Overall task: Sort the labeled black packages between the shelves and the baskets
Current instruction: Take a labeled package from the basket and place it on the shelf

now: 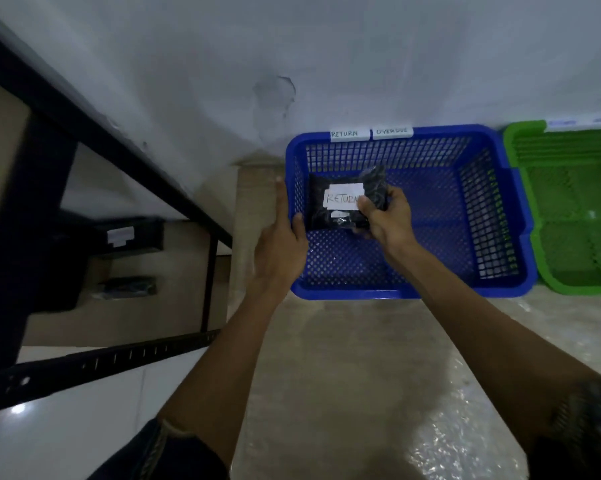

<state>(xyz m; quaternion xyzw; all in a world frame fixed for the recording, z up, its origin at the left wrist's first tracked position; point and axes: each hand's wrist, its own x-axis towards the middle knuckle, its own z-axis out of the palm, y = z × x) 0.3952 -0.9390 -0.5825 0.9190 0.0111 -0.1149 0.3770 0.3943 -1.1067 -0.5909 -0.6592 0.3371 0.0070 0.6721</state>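
Blue basket: perforated plastic, on the floor against the wall, two white tags on its far rim reading RETURN and OVERDUE.
Black package: glossy black wrap, held over the left half of the blue basket's interior, near the left wall; white label on top, handwritten RETURN, its last letter partly covered by a thumb.
Right hand: clamped on the right edge of the black package, thumb over the label's corner, fingers curled under and around the crinkled wrap.
Left hand: fingers loosely spread and extended, lying along the blue basket's left rim, thumb hooked just over the rim; not gripping the package; contact with the rim looks likely but blurred.
Green basket: same perforated kind, just beside the blue one on its right, side walls touching or nearly so; pale tags on its far rim, too blurred to read.
Shelving: black metal frame at left, with a dark labelled package on a lower level and another dark bundle below it, both blurred.
Floor: beige, shiny, reflective patches near the right.
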